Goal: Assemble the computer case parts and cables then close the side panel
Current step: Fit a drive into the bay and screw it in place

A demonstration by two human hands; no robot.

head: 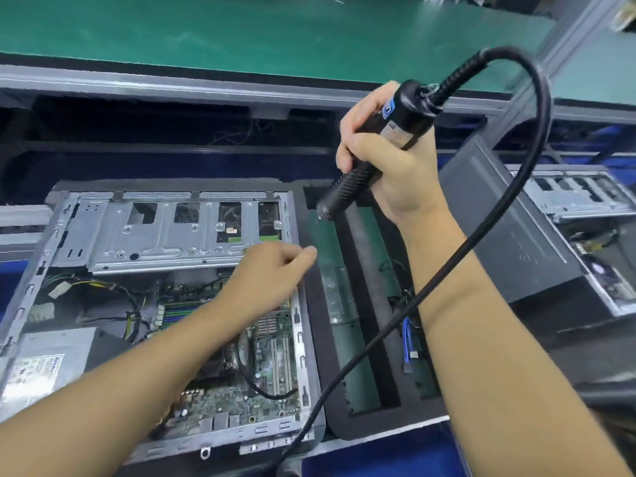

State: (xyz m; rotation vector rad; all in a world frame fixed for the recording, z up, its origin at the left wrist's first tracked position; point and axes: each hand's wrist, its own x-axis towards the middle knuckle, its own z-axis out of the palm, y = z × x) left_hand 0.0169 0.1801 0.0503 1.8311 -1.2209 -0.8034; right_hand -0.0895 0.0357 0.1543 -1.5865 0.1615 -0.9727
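While the right hand (389, 166) grips the electric screwdriver (395, 129), fingers wrapped round its barrel, the tool's long axis slants down-left, with the tip just outside the computer case's (303, 342) far right corner. Left hand (272, 273): nearer, over that same rim beside the drive cage (165, 235), fingers curled; cannot tell whether they pinch a screw. Case: lying open on the bench.

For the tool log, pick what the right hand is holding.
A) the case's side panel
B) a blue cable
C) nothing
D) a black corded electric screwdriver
D: the right hand grips a black electric screwdriver around its body, tip pointing down in the air, with its cord looping out of the top end.
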